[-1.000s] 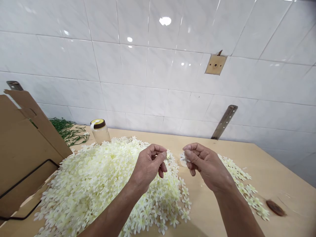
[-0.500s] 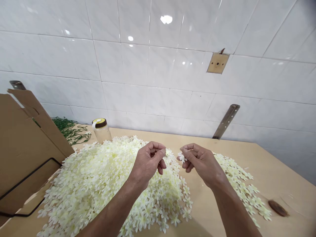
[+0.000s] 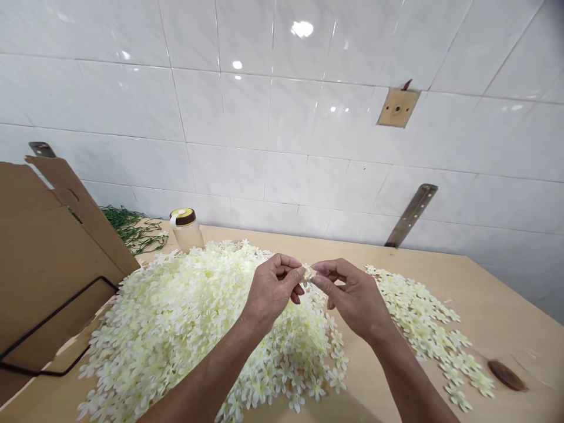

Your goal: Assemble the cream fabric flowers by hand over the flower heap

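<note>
Between my two hands is a small white artificial flower point(image 3: 308, 272), pinched at its edges above the table. My left hand point(image 3: 277, 288) is closed, thumb and forefinger pressed on the flower's left side. From the right, my right hand point(image 3: 350, 291) grips it too, thumb and forefinger together. Whether more than one flower is between the fingertips, I cannot tell. Below and left of my hands spreads a big heap of pale cream flowers point(image 3: 176, 317). Beyond my right forearm lies a smaller, flatter spread of the same flowers point(image 3: 418, 311).
A cardboard box point(image 3: 57, 235) with a black wire frame point(image 3: 66, 305) stands at the left. Behind it are green plastic stems point(image 3: 132, 229) and a lidded jar point(image 3: 187, 230). A brown oval object point(image 3: 506, 375) lies far right. The tiled wall point(image 3: 247, 170) backs the table point(image 3: 480, 294).
My hands have come together, and the flower my right hand held apart now meets my left fingertips. The whole view has shifted slightly.
</note>
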The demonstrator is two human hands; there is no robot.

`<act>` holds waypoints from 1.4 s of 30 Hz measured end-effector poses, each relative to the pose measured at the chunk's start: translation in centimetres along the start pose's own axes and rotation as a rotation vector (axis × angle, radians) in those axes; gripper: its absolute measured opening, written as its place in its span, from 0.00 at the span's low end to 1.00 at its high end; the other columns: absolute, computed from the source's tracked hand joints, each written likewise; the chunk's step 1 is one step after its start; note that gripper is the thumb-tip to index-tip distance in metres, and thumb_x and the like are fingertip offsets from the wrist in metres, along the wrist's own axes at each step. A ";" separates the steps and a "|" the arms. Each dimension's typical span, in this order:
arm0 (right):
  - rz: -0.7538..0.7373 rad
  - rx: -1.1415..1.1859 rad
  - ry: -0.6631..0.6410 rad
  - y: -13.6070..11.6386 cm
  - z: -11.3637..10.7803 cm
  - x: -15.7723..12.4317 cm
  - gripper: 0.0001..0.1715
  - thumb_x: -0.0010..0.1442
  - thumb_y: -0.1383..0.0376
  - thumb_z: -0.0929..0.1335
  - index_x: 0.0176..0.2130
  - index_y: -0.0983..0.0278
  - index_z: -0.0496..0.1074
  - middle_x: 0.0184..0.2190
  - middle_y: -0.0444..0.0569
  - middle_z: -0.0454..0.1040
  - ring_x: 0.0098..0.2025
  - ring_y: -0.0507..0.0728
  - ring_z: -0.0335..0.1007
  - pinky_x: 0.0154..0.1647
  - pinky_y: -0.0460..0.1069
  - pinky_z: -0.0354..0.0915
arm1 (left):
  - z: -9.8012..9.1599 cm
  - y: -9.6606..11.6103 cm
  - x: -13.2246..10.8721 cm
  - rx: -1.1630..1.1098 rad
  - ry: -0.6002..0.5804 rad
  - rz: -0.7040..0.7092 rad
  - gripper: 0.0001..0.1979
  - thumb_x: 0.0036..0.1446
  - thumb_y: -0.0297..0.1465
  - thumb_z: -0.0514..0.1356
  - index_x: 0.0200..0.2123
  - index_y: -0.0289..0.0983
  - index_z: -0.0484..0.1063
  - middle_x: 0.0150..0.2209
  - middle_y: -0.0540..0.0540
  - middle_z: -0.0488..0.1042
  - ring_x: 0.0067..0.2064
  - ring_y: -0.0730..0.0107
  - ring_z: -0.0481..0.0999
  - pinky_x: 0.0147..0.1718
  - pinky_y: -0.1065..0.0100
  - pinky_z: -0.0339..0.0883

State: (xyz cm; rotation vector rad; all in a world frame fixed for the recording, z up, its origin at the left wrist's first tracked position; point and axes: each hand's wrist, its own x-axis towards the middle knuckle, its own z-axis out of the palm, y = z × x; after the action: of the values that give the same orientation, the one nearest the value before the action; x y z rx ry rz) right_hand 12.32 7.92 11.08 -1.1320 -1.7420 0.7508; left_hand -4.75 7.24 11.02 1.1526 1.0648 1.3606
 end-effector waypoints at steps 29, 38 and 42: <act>-0.216 -0.144 0.119 -1.0 0.3 -0.7 0.12 0.66 0.59 0.66 0.37 0.61 0.79 0.37 0.51 0.78 0.32 0.56 0.74 0.28 0.49 0.74 | 0.4 0.3 -0.8 -0.369 -0.167 -0.174 0.12 0.53 0.37 0.68 0.32 0.34 0.74 0.27 0.48 0.73 0.28 0.72 0.74 0.29 0.70 0.67; -0.156 -0.128 0.136 -1.0 0.3 -0.6 0.12 0.65 0.58 0.67 0.34 0.61 0.78 0.36 0.49 0.78 0.32 0.55 0.73 0.28 0.48 0.73 | 0.8 0.3 -0.9 -0.401 -0.131 -0.172 0.13 0.49 0.35 0.71 0.33 0.32 0.75 0.28 0.47 0.74 0.29 0.72 0.74 0.30 0.70 0.67; -0.121 -0.120 0.135 -1.3 0.2 -0.6 0.15 0.65 0.56 0.67 0.33 0.62 0.77 0.34 0.49 0.78 0.28 0.54 0.72 0.26 0.48 0.72 | 0.9 0.1 -0.8 -0.413 -0.130 -0.187 0.13 0.48 0.33 0.71 0.33 0.32 0.75 0.28 0.47 0.74 0.29 0.72 0.74 0.29 0.70 0.67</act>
State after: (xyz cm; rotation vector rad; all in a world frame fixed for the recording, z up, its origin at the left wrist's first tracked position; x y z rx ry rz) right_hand 11.76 6.85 11.84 -1.1188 -1.7422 0.4905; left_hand -3.88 6.40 11.17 0.8033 0.7332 1.2641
